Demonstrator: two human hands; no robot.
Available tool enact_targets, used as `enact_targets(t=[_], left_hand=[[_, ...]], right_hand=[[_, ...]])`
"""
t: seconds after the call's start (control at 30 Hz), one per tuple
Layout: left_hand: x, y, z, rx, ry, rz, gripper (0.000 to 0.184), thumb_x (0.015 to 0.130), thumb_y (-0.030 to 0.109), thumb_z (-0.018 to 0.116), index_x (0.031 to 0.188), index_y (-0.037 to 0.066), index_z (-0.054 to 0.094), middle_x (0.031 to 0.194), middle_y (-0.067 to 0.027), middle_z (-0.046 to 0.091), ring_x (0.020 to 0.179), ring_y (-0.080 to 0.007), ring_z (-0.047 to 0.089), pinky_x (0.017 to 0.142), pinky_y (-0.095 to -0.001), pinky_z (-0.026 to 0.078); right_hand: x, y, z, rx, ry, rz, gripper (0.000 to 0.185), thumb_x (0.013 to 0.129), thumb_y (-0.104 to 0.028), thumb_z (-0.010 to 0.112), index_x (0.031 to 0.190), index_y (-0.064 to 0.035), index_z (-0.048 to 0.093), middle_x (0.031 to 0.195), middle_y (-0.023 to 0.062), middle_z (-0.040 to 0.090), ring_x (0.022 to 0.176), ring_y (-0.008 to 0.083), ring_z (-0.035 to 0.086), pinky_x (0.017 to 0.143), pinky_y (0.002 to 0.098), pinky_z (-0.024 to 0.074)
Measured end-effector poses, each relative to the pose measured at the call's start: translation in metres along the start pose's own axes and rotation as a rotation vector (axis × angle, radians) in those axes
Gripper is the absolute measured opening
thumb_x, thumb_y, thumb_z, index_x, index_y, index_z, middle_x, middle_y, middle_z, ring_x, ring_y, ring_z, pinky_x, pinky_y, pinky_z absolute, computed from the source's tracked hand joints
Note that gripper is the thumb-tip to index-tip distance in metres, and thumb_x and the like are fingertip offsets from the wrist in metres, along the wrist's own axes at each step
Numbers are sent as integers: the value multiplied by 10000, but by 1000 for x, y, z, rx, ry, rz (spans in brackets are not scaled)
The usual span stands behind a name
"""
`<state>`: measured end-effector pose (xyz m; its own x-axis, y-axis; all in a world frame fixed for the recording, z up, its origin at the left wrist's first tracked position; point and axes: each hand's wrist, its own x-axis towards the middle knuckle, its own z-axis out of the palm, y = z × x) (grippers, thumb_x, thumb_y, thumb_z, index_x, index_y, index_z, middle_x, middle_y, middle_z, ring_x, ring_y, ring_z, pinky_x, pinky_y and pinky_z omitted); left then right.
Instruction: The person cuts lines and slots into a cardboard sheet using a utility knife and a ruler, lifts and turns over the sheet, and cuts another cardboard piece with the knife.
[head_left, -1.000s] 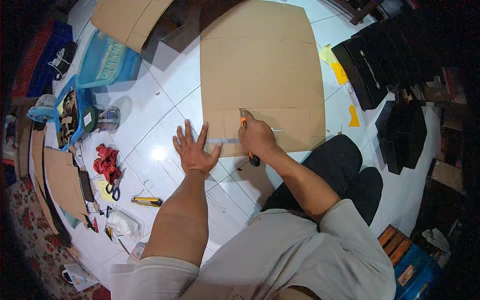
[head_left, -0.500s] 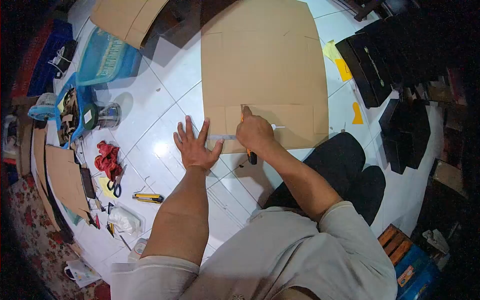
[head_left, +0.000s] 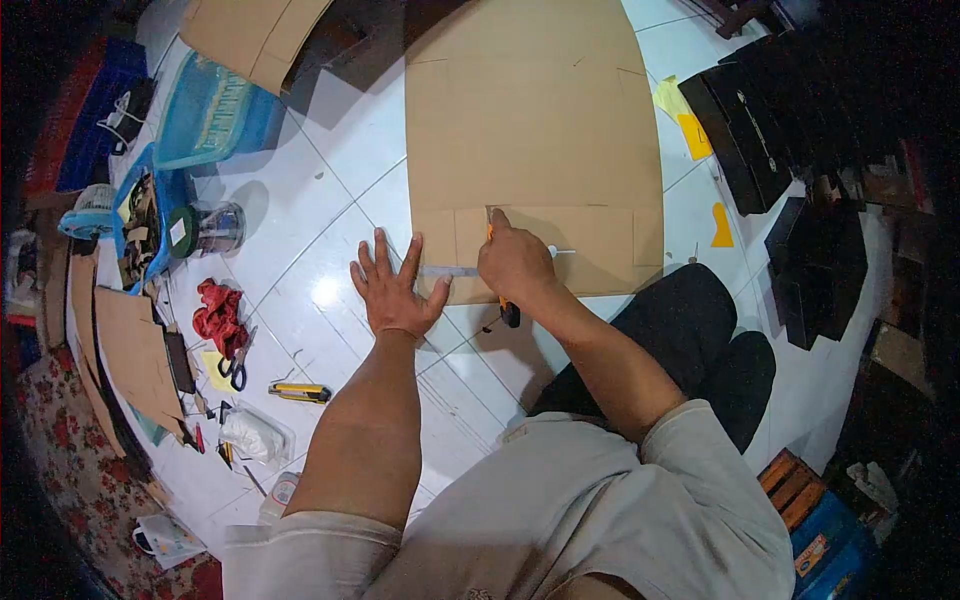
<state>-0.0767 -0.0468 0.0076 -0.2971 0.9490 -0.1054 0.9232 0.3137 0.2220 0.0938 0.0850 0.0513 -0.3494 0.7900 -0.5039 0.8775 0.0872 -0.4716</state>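
Observation:
A large brown cardboard sheet (head_left: 535,130) lies on the tiled floor before me, with lines marked near its front edge. My right hand (head_left: 517,262) is closed around an orange-and-black utility knife (head_left: 510,314), whose tip end points away from me on the cardboard. My left hand (head_left: 396,292) lies flat with spread fingers at the sheet's front left corner. Between the hands runs a metal ruler (head_left: 448,271), its left end by my left thumb and index finger; its other end is hidden by my right hand. A small white piece (head_left: 563,251) shows right of that hand.
To the left are a yellow cutter (head_left: 300,392), scissors (head_left: 232,374), a red cloth (head_left: 218,318), a jar (head_left: 218,229) and blue baskets (head_left: 205,125). Black boxes (head_left: 735,140) and yellow scraps (head_left: 694,136) are at right. My dark-clothed knee (head_left: 680,310) borders the sheet.
The whole view has shifted slightly to the right. Both hands, the knife and the ruler keep nearly the same places on the cardboard.

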Motion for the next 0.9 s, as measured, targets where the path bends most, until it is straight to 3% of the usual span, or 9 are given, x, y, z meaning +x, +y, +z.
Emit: enact_targets(t=[0.17,0.23,0.53,0.63,0.8,0.9], left_hand=[[1,1,-1,-5,1,-1,861,843,606,726,1614,355,437,1738,-228,162,1585,-500,120,1248,-687,83],[2,1,-3,48,-70,-39,837,886,714,601,1629,395,387,1763,-163,107,1614,-442,38,1288,-623,13],[2,2,-3,47,-72,-46,847,862,696,635,1619,389,410,1758,-176,115,1609,-448,54,1283,-633,26],[1,2,-3,15,-23,-7,866,850,617,715,1616,328,434,1735,-229,165,1581,-505,121,1254,-679,92],[1,0,-1,13,-12,-8,863,848,613,719,1613,327,440,1736,-227,160,1583,-500,115,1258,-669,87],[0,2,0,28,-21,-15,865,847,613,720,1613,323,441,1737,-224,158,1586,-494,112,1261,-665,80]], right_hand=[[0,-12,-10,-55,-43,31,544,911,-148,578,1401,81,515,980,312,736,960,452,745,874,536,592],[1,-12,-13,-70,-59,28,543,901,-139,576,1397,75,522,995,307,739,979,444,746,880,532,591],[11,-2,-20,-95,-126,-6,599,875,-138,565,1431,79,514,1015,299,745,1005,418,744,894,517,585],[9,3,-22,-105,-116,-19,603,877,-144,565,1451,40,526,1019,280,750,996,408,745,887,525,582],[-9,23,-28,-33,9,65,609,909,-189,587,1500,-56,526,1013,271,750,986,448,728,881,543,569],[-4,35,-30,-44,-20,41,614,926,-213,598,1513,-53,515,1006,269,749,974,446,730,885,539,572]])
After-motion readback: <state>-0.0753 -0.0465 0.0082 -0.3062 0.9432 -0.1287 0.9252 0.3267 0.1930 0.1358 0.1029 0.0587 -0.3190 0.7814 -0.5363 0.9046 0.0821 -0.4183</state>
